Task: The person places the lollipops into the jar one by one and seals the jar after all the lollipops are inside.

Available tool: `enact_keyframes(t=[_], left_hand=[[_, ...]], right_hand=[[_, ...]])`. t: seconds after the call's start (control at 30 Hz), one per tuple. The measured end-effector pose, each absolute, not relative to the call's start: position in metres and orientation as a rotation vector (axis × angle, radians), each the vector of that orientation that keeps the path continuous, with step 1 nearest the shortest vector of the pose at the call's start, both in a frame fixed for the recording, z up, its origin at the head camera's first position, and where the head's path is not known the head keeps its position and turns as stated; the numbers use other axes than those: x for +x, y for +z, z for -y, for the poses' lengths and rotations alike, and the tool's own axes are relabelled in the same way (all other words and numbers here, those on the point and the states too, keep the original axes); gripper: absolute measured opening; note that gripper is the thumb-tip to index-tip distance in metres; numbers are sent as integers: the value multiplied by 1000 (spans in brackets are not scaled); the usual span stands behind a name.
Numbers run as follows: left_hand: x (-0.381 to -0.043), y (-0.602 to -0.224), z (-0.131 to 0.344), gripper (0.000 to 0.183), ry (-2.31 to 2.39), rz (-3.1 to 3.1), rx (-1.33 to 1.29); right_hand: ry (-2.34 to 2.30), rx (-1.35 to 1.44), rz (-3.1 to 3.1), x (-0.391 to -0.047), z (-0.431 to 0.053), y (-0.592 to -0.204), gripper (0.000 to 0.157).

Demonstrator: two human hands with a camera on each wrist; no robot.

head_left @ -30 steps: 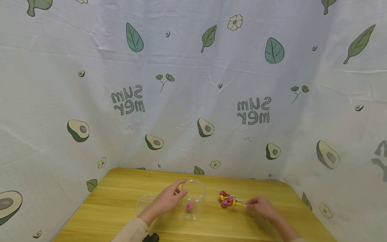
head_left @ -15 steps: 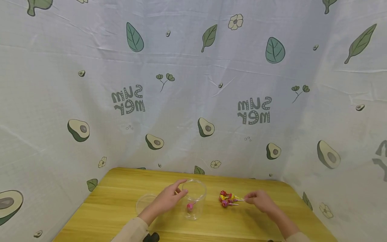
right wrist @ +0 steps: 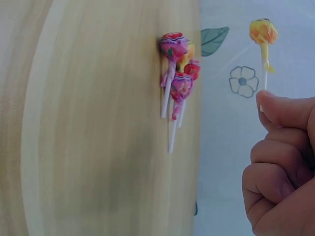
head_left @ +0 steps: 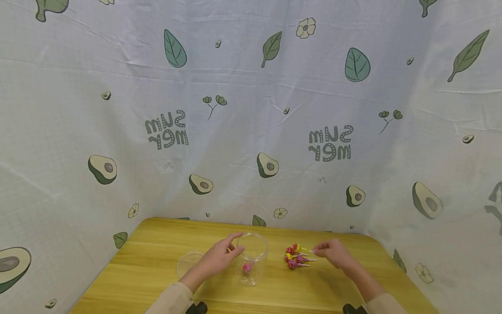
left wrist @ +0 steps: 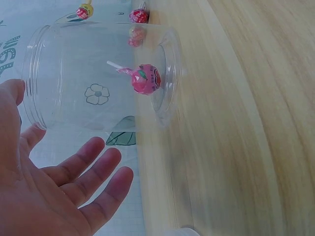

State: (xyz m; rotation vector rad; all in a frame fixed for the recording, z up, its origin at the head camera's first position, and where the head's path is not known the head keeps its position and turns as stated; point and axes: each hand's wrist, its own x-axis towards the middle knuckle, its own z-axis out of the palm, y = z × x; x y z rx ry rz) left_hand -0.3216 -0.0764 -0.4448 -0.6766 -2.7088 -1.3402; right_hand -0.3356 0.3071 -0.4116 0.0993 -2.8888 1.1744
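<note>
In the head view, a clear plastic jar (head_left: 259,272) stands upright, with one pink-wrapped lollipop (left wrist: 146,79) inside near its base. My left hand (head_left: 219,258) is at the jar's left side. Its thumb and index finger touch the rim, while the other fingers (left wrist: 110,189) spread out straight, apart from the wall. To the right, my right hand (head_left: 335,253) pinches the white stick of a yellow lollipop (right wrist: 264,32) between thumb and index finger, its remaining fingers curled in. That lollipop is raised, head up, beside a small pile of pink, red and yellow lollipops (right wrist: 173,49).
A clear round lid (head_left: 184,261) lies on the wooden table (head_left: 157,244) left of the jar, partly behind my left forearm. Behind the table hangs a white cloth (head_left: 235,183) printed with avocados and leaves. Black wrist-camera parts (head_left: 197,308) show at the lower edge.
My right hand has moved up and slightly left across the pile, bringing the yellow lollipop to its far side. The pink lollipops have shifted a little. My left hand and the jar stay put.
</note>
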Motion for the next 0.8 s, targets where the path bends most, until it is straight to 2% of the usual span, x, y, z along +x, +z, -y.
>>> enact_keyframes(t=[0.8], left_hand=[[-322,-445,77,62,-1325,2700,-672]], right_hand=[[1107,206,2931,-344,-281,-380,14]])
